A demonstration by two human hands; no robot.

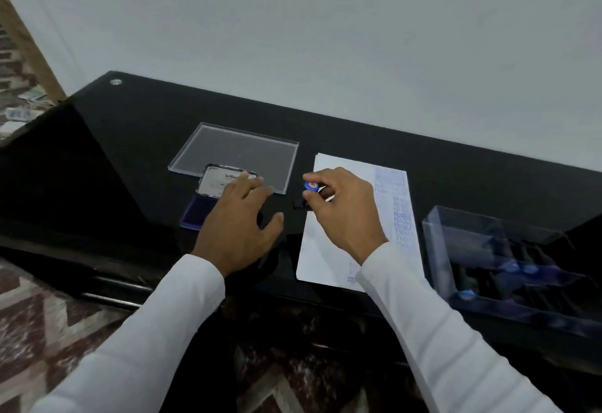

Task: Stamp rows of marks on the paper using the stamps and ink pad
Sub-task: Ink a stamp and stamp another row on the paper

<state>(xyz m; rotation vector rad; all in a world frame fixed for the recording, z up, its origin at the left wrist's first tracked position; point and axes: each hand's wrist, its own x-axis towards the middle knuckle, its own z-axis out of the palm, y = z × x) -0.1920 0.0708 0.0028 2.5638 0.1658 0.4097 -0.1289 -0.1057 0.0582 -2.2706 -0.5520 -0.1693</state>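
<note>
Between inking and stamping, seemingly. Right hand (342, 207): grip pinching small black stamp with blue round cap (308, 192) at left edge of white paper sheet (329, 250) on glossy black worktop (146, 126). Left hand (239, 217): grip spread, resting on open blue ink pad (198, 210). Next: lowering squarely onto bare paper left of faint blue rows.

2 hands (237, 227) (342, 214), 1 stamp (308, 193) held, 1 ink pad (195, 212) w/ lid open, 1 paper (329, 250), 1 clear lid (241, 152), 1 clear box (508, 263) lower right; stamps inside too blurred to count. 1 bench (130, 139).
</note>
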